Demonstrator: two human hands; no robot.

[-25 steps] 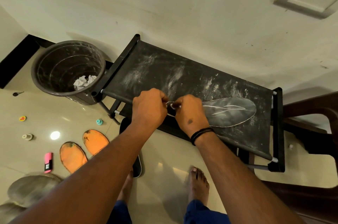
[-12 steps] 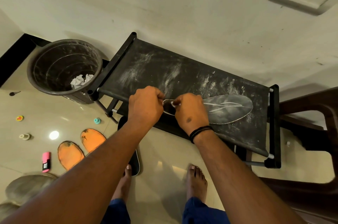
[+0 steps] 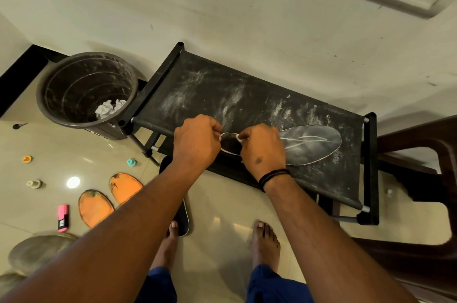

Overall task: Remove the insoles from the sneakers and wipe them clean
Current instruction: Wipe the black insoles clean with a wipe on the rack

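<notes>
Landmark: rack [image 3: 247, 95].
Insole [image 3: 311, 145]: lying on rack.
Left hand [image 3: 196, 140]: I am pinching the heel edge.
Right hand [image 3: 262, 148]: I am pinching a small white wipe [image 3: 238, 138].
Method: I judge short, firm strokes are working best.

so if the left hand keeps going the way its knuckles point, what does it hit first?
Most likely the right hand, which faces the left hand across the heel end of the dark insole lying on the black rack shelf. The gap looks slight; depth is unclear.
</notes>
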